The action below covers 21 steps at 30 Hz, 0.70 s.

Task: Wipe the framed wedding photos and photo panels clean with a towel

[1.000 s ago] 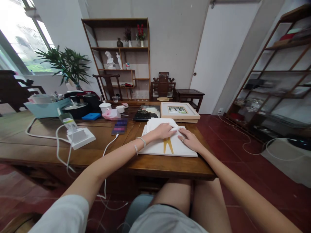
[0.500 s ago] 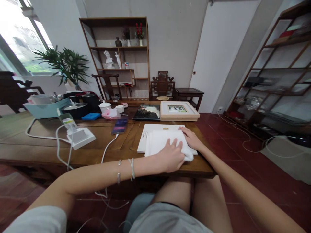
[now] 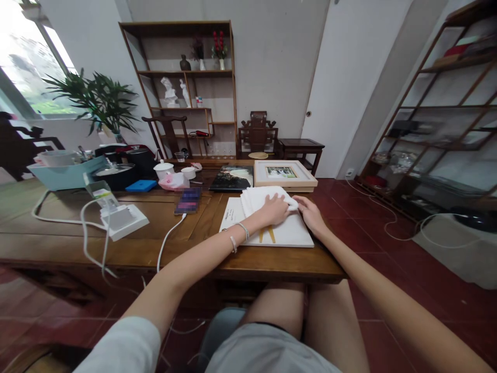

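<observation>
My left hand [image 3: 276, 208] presses a folded white cloth [image 3: 253, 199] down onto a flat white board [image 3: 291, 230], its fingers on top of the cloth. The board lies on the wooden table, with small dark print near its left edge and gold marks on its near part. My right hand [image 3: 311, 216] grips the board's right edge, close to the cloth's right corner. Its fingertips are partly hidden there. Just beyond the board are a pale wood picture frame [image 3: 303, 182] and a dark picture panel [image 3: 227, 178].
A phone [image 3: 188, 201] on a white cable lies to the left on the table [image 3: 202, 254]. Farther left are a white box [image 3: 130, 223], a blue box [image 3: 142, 185], a pink-and-white packet [image 3: 174, 181], a white pot [image 3: 163, 170] and a light-blue bin [image 3: 66, 176].
My left hand has slid the cloth away from me, to the board's far part, uncovering gold marks on the near part. My right hand stays at the right edge.
</observation>
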Each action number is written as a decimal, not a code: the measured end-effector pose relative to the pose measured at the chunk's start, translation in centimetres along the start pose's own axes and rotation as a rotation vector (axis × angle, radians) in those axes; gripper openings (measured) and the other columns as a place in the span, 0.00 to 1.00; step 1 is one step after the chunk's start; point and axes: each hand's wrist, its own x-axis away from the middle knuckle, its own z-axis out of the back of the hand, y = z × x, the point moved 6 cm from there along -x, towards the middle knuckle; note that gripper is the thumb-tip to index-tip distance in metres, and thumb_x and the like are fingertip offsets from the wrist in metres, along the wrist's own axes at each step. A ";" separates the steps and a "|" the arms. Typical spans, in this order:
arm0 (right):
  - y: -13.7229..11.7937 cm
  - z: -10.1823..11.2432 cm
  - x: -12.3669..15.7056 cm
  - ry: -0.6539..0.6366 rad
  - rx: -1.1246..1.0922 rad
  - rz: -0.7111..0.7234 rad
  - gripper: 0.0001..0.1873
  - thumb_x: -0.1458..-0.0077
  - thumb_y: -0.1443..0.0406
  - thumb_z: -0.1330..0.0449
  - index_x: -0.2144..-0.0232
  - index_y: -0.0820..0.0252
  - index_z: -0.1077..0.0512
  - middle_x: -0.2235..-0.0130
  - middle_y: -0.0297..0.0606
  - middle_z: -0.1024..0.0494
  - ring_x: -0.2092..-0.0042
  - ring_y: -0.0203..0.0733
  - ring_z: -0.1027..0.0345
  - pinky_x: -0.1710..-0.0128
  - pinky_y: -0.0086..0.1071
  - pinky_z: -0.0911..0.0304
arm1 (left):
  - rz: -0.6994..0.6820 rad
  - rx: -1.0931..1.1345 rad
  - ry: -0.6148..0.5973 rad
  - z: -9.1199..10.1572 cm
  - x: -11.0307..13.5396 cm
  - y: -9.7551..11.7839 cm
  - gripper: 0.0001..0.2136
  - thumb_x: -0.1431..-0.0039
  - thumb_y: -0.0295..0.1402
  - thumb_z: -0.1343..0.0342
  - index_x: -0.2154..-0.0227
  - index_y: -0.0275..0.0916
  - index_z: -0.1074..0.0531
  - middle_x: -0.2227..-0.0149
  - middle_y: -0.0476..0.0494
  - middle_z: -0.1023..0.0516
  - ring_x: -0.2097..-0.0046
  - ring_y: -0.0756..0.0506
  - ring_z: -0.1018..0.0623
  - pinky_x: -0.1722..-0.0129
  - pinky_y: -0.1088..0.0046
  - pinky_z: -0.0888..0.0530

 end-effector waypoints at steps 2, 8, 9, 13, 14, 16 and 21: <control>0.4 0.7 -0.2 0.081 -0.056 -0.012 0.18 0.48 0.62 0.51 0.56 0.56 0.30 0.53 0.38 0.25 0.51 0.45 0.33 0.48 0.42 0.42 | -0.038 -0.005 0.007 0.0 0.4 1.2 0.16 0.37 0.37 0.60 0.57 0.36 0.30 0.44 0.33 0.39 0.43 0.35 0.41 0.49 0.51 0.40; -0.2 0.4 0.0 0.039 -0.071 -0.031 0.23 0.44 0.54 0.55 0.54 0.58 0.31 0.48 0.40 0.29 0.46 0.44 0.37 0.45 0.42 0.46 | -0.196 -0.062 0.031 1.6 5.5 5.5 0.11 0.40 0.31 0.54 0.65 0.35 0.27 0.48 0.32 0.35 0.47 0.34 0.36 0.53 0.53 0.35; -0.4 0.2 0.2 0.017 -0.055 -0.038 0.24 0.44 0.53 0.55 0.53 0.58 0.31 0.47 0.40 0.30 0.45 0.44 0.39 0.44 0.42 0.47 | -0.239 -0.068 0.047 2.1 6.8 6.2 0.10 0.41 0.31 0.54 0.66 0.35 0.28 0.49 0.32 0.34 0.47 0.35 0.35 0.54 0.54 0.34; -1.3 -0.8 0.9 -0.095 0.083 -0.042 0.25 0.43 0.52 0.55 0.53 0.58 0.30 0.45 0.41 0.32 0.42 0.46 0.43 0.42 0.44 0.51 | -0.409 0.034 0.087 4.3 12.1 7.1 0.07 0.45 0.24 0.52 0.67 0.36 0.30 0.47 0.35 0.35 0.48 0.39 0.33 0.53 0.63 0.33; -1.6 -1.0 1.1 -0.124 0.123 -0.024 0.24 0.43 0.53 0.56 0.53 0.58 0.30 0.46 0.41 0.32 0.42 0.46 0.43 0.42 0.44 0.52 | -0.413 0.085 0.076 4.9 13.0 6.7 0.08 0.46 0.22 0.52 0.67 0.36 0.30 0.49 0.37 0.33 0.49 0.42 0.32 0.53 0.66 0.32; -2.2 -1.5 1.4 -0.192 0.210 0.045 0.21 0.43 0.57 0.53 0.54 0.59 0.29 0.46 0.42 0.31 0.42 0.46 0.43 0.42 0.44 0.52 | -0.336 0.171 0.058 5.9 14.0 4.8 0.10 0.48 0.19 0.53 0.68 0.36 0.30 0.55 0.40 0.28 0.55 0.45 0.28 0.56 0.72 0.31; -2.9 -2.0 1.7 -0.259 0.387 0.155 0.21 0.47 0.64 0.48 0.51 0.64 0.32 0.45 0.47 0.33 0.41 0.48 0.45 0.42 0.44 0.50 | -0.061 0.100 0.337 9.4 13.8 -2.7 0.16 0.50 0.18 0.57 0.61 0.33 0.29 0.47 0.38 0.32 0.48 0.43 0.31 0.50 0.69 0.32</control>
